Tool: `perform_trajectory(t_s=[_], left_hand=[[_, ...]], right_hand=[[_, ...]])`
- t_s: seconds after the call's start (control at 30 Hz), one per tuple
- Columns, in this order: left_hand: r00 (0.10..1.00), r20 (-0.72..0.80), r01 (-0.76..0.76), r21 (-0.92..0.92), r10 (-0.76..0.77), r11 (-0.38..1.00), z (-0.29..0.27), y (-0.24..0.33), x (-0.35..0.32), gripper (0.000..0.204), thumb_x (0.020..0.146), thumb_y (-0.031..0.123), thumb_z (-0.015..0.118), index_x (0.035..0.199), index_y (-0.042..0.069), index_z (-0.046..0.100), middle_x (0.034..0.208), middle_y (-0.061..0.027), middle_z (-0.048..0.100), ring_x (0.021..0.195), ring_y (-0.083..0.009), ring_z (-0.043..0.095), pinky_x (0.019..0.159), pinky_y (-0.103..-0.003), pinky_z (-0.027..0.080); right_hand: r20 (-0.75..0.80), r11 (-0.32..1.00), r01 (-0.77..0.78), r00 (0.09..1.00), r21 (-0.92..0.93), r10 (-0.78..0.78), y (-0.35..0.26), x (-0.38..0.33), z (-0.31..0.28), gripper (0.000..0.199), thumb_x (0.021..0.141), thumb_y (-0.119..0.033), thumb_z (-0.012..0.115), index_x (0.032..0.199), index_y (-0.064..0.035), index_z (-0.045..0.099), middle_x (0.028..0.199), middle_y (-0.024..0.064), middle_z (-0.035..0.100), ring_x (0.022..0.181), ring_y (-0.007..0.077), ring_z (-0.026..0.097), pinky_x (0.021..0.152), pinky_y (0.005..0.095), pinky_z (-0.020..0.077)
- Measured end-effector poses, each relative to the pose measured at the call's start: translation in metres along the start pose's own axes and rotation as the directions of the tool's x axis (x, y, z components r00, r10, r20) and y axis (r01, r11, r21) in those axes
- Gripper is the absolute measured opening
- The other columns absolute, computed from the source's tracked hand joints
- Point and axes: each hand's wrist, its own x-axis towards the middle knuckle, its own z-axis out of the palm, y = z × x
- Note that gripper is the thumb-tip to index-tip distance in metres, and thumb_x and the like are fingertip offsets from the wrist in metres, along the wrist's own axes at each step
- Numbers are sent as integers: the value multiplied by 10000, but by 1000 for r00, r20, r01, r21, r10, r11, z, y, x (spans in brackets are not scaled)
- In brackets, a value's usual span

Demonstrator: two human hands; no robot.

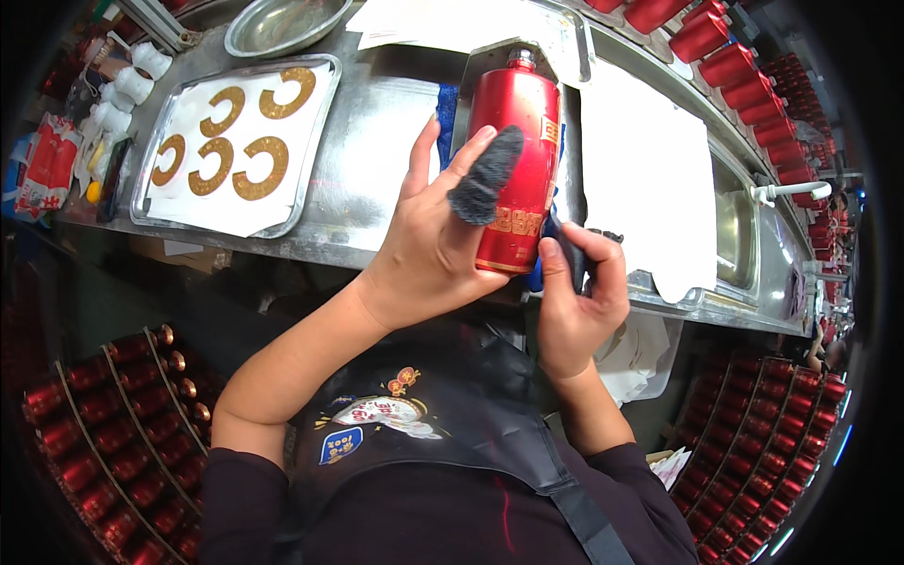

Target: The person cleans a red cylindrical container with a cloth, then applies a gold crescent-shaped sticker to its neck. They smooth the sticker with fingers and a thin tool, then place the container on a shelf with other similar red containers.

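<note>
Item: red bottle, cylindrical, gold lettering on its side, at centre of frame. Long axis runs near vertical in the picture, leaning slightly; the short neck and cap point to the top of the frame, the base toward the person at lower centre. It lies in a shallow metal holder on the steel bench. Lower left of the body is covered by fingers; the base is partly hidden behind both hands.

Left hand: centre, palm against the bottle's left side, fingers spread and mostly extended. One fingertip wears a dark grey textured cover, pressed on the bottle's face. Not a closed grasp.

Right hand: right of centre, below the bottle's base, fingers curled shut around a small dark cloth or pad; the exact kind cannot be made out.

Surroundings: metal tray at upper left holding gold C-shaped decals on white backing; a steel bowl at top, cut off by the frame edge; white paper sheet at right. Rows of red bottles in racks at lower left, lower right and upper right, blurred toward the rim.
</note>
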Motion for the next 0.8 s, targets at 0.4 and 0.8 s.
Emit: perform_trajectory(t_s=[0.4, 0.8], left_hand=[[880, 61, 425, -541, -470, 726, 1, 3, -12, 1101, 782, 425, 843, 1514, -54, 176, 1553, -343, 262, 1458, -431, 316, 1181, -519, 231], [857, 29, 402, -661, -514, 633, 17, -18, -20, 639, 987, 68, 554, 1501, -3, 181, 1460, -250, 512, 1243, -262, 593, 1009, -336, 452]], right_hand=[[11, 1000, 1, 1000, -21, -1, -19, 17, -16, 269, 879, 8, 737, 1142, 3, 678, 1021, 88, 681, 923, 174, 663, 818, 268, 526], [384, 837, 546, 782, -41, -491, -31, 12, 6, 515, 585, 67, 743, 1089, -39, 741, 887, 103, 662, 792, 289, 621, 750, 379, 512]])
